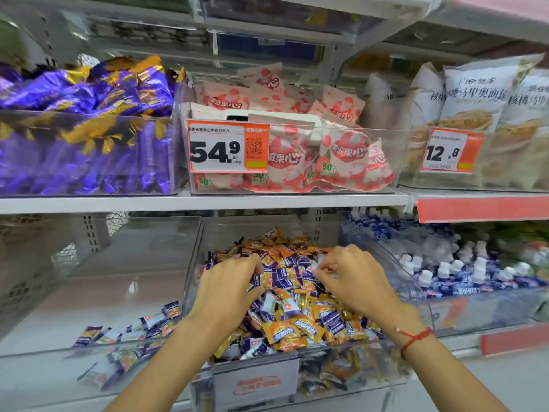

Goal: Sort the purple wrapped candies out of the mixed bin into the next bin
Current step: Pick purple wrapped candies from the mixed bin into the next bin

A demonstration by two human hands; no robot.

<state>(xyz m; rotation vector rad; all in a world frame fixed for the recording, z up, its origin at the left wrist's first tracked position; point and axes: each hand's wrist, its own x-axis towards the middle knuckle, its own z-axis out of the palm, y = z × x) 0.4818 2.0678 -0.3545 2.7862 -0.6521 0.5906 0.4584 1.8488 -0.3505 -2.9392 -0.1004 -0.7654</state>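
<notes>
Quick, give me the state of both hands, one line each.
Left hand: fingers curled into the mixed bin's candies, gripping purple wrapped candies.
Right hand: fingertips pinching at the candies; whether it holds one cannot be told.

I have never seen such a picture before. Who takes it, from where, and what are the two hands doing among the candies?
There is one picture, from a camera worn on a person's head, looking forward and down at shop shelves. No machine is here, only two bare hands.

The left hand and the right hand reach into the mixed bin, a clear box heaped with orange candies and purple candies. Both hands curl their fingers around purple candies on top of the heap. The right wrist wears a red string.

The next bin, to the left, holds a few sorted candies. The shelf above carries other sweets and price tags.
</notes>
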